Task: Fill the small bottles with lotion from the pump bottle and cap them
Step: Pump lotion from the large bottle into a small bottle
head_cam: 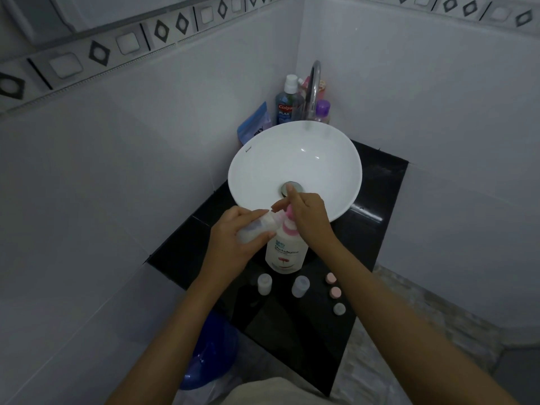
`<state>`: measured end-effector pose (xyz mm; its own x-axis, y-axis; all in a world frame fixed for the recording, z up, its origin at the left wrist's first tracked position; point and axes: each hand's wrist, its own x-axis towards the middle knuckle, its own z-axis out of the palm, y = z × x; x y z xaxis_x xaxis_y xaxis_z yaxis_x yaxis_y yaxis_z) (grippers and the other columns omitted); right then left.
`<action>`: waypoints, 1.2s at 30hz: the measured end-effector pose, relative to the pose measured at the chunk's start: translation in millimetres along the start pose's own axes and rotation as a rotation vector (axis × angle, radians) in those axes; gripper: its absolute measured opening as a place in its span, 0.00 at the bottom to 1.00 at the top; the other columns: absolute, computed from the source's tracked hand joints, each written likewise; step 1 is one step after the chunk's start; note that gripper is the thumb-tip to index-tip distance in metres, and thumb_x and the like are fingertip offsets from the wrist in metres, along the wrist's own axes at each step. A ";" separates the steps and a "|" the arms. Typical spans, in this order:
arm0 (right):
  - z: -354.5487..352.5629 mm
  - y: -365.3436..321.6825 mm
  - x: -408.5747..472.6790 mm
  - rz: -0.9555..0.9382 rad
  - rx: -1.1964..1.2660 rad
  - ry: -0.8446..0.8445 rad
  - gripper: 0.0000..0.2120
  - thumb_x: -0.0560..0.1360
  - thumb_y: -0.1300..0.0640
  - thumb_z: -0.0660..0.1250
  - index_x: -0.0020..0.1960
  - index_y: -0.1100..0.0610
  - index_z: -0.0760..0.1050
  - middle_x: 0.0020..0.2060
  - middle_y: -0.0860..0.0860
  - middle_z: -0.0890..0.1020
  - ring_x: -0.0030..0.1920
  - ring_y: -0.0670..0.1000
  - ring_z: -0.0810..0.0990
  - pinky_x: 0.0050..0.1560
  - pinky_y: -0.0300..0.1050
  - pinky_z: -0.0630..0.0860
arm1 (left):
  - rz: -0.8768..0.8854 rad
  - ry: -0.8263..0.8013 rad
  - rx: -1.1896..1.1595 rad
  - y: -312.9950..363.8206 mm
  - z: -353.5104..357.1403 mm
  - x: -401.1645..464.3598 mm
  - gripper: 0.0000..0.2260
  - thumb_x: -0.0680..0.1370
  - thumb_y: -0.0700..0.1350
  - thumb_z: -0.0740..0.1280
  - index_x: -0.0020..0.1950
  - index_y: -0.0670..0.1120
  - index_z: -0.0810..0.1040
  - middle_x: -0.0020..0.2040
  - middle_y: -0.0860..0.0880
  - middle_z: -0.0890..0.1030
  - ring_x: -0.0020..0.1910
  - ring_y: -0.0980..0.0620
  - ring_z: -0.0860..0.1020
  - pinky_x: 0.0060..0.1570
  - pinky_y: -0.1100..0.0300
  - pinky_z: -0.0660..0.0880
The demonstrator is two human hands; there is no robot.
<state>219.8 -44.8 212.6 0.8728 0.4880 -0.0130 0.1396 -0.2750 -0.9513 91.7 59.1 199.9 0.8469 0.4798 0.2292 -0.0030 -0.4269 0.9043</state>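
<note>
Nearest me on the black counter (365, 258) lay three loose caps (335, 292) – two pink, one pale – in a line on the right, and beside them two small bottles (300, 285) stood upright and uncapped; whether they held lotion I couldn't tell. Just beyond stood the pump bottle (286, 252), close against the white basin (295, 168). The left hand (233, 238) had its fingers curled round a third small bottle (257, 226), tilted with its mouth up at the pink nozzle. The right hand (309, 217) pressed down on the pump head, fingers bent over it. So, to my eye, filling was under way – no bottle capped, all three caps waiting. Farther back, a tap (314, 92) and toiletries crowded the corner.
</note>
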 end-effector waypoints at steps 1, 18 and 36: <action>1.0 1.3 0.3 0.012 0.011 0.002 0.25 0.82 0.53 0.52 0.42 0.65 0.83 0.36 0.55 0.83 0.35 0.41 0.77 0.38 0.21 0.67 | -0.003 -0.004 0.009 -0.9 0.1 0.1 0.19 0.71 0.47 0.74 0.61 0.48 0.79 0.51 0.49 0.78 0.53 0.54 0.77 0.50 0.68 0.75; 4.9 4.7 -1.0 0.000 0.030 0.073 0.24 0.82 0.55 0.54 0.41 0.67 0.83 0.30 0.53 0.81 0.30 0.37 0.77 0.35 0.22 0.68 | -0.009 -0.051 0.043 -2.8 -2.2 6.2 0.20 0.71 0.48 0.74 0.62 0.48 0.79 0.51 0.49 0.77 0.53 0.52 0.76 0.51 0.61 0.76; 8.8 9.8 0.0 0.025 0.116 0.115 0.23 0.81 0.55 0.56 0.39 0.68 0.82 0.24 0.43 0.78 0.28 0.37 0.77 0.36 0.26 0.70 | -0.008 -0.051 0.066 -1.7 -3.5 7.0 0.20 0.70 0.48 0.74 0.62 0.50 0.78 0.51 0.49 0.76 0.51 0.57 0.75 0.49 0.69 0.74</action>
<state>217.0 -40.2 200.6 0.9242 0.3818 -0.0083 0.0677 -0.1851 -0.9804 95.8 65.8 201.3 0.8730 0.4439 0.2021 0.0374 -0.4740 0.8797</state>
